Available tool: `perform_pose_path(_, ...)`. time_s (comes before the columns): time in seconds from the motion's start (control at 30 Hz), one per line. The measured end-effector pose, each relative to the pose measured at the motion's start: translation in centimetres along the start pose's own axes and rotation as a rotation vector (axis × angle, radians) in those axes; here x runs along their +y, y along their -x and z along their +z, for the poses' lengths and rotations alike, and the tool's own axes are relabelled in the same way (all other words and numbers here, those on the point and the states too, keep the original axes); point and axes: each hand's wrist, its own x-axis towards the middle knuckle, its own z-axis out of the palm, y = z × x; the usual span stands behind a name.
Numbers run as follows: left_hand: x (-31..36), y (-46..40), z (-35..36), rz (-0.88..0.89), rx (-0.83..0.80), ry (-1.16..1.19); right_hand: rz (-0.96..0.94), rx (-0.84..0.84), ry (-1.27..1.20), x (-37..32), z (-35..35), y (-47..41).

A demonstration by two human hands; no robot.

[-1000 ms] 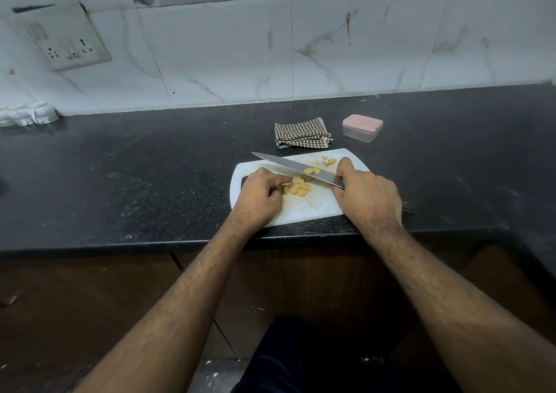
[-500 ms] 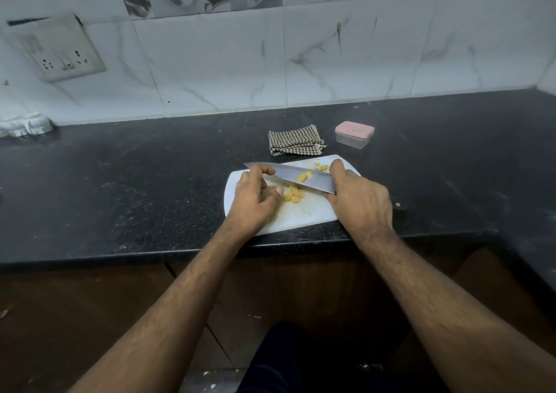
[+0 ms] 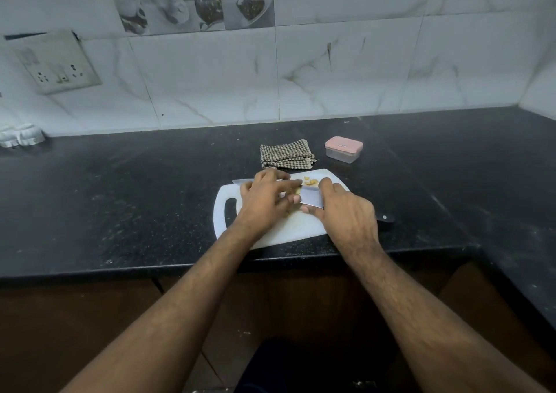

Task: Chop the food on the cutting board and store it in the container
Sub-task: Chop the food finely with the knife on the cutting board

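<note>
I see my right hand [image 3: 346, 212] gripping the knife [image 3: 311, 197] over the cutting board [image 3: 279, 230], left hand [image 3: 266, 195] laid across its blade.

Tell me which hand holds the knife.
The right hand holds the knife with its grip at the handle end; the left hand lies over the blade, fingers fairly straight.
</note>
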Motion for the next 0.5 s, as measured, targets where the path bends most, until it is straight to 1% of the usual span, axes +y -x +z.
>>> perform_pose_path(0.1,-1.2,-0.5,-0.1,-0.056,-0.055,0.219,-0.022,0.01,0.023,0.0,0.1,-0.1)
perform_pose_path(0.2,-1.0,-0.5,-0.7,-0.153,-0.092,0.543,-0.039,0.018,0.032,-0.1,0.2,-0.1)
perform_pose_path(0.23,-0.7,-0.5,-0.9,-0.171,-0.094,0.589,-0.038,0.016,0.036,-0.1,0.1,0.0)
perform_pose_path(0.33,-0.2,-1.1,-0.8,-0.17,-0.063,0.496,-0.034,-0.023,0.024,-0.2,0.0,0.0)
perform_pose_path(0.43,0.3,-2.6,-0.9,-0.132,-0.054,0.249,-0.021,-0.026,0.004,-0.1,-0.2,-0.1)
perform_pose_path(0.5,0.7,-3.7,-1.0,-0.097,-0.029,0.177,-0.032,-0.029,0.002,-0.1,-0.1,-0.1)
